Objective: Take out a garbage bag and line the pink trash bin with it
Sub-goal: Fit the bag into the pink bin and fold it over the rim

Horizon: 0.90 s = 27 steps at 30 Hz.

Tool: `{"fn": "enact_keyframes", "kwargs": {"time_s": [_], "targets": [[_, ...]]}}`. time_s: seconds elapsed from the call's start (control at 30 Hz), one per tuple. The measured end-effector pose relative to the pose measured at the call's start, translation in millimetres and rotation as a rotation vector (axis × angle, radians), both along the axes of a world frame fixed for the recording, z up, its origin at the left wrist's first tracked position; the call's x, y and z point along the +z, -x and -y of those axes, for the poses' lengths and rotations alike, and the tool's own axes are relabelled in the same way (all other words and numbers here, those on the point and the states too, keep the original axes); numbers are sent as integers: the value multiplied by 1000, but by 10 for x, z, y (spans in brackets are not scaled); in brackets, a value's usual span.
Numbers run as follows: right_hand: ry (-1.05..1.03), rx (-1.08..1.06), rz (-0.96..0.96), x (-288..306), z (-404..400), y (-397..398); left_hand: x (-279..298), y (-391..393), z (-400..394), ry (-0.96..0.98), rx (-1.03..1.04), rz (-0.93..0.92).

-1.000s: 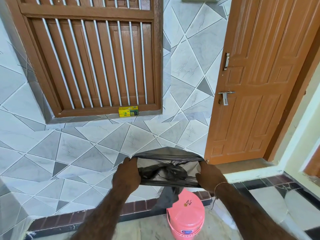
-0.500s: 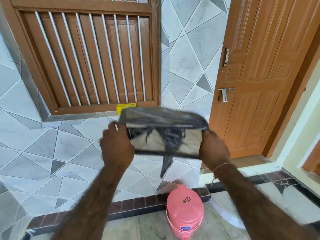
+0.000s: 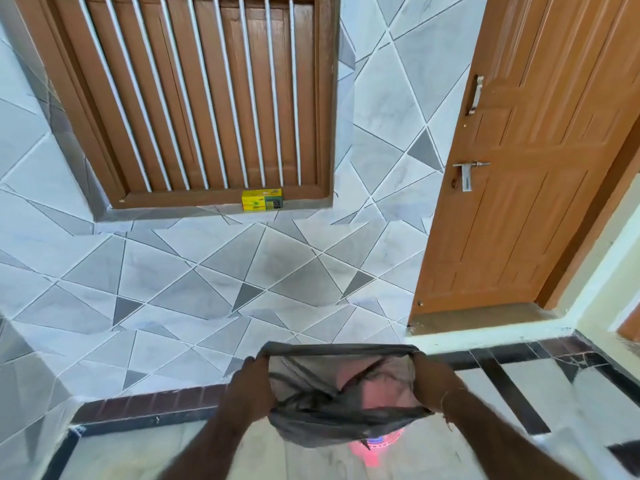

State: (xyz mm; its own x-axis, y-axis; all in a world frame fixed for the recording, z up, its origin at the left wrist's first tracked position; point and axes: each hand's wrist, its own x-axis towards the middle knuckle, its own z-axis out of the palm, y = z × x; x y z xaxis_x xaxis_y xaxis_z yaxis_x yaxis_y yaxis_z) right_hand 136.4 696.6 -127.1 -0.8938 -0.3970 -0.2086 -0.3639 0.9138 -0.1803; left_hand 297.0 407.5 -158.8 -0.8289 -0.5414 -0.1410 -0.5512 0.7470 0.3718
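Head view, single camera. We look down along both forearms toward a floor corner where a patterned grey-and-white tiled wall meets pale floor tiles edged by a dark border strip.

Left hand — closed around the left edge of the garbage bag, fingers curled over the rim. Right hand — likewise clenched on the bag's right edge; a thin band shows at that wrist. Between the two hands the bag's mouth is pulled wide and roughly rectangular, its far rim stretched taut from one fist to the other.

The bag is thin, dark grey and partly see-through. It hangs directly over the pink trash bin, which stands on the floor just in front of the border strip. We see pink through the film inside the open mouth, and the bin's lower body shows bare below the bag's bottom edge. Motion blur is strong here, so whether the bag already touches the bin's rim we cannot tell.

Surroundings: a brown wooden window with white vertical bars is set in the tiled wall, and a small yellow box sits on its sill. To the right stands a closed wooden door with a metal handle.
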Motion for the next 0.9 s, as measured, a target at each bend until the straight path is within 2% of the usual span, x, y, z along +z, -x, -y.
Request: {"fn": "enact_keyframes", "kwargs": {"time_s": [0.07,0.2,0.3,0.37,0.43,0.5,0.6,0.67,0.77,0.9], "targets": [[72,-56,-36,139,68,12,385,35,-123,-108,140,-86],[202,-99,-148,315,169,13,668,135,-182,-263,430,-367],[310,-146,-183,307,163,-24,737,143,-235,-240,505,-494],[263,-149,-136,323,125,-46,810,161,-288,-156,402,-545],[61,-84,-107,364,87,-118,890,198,-348,-85,230,-561],[-68,6,-249,424,91,-226,1010,254,-405,-44,39,-544],[107,183,-632,692,268,-402,1252,330,-541,58,-220,-487],[285,338,-760,880,474,-458,1367,374,-621,80,-353,-481],[399,448,-714,1056,697,-436,1445,419,-682,74,-481,-510],[390,389,-555,1102,737,-179,1477,397,-566,10,-528,-504]]}}
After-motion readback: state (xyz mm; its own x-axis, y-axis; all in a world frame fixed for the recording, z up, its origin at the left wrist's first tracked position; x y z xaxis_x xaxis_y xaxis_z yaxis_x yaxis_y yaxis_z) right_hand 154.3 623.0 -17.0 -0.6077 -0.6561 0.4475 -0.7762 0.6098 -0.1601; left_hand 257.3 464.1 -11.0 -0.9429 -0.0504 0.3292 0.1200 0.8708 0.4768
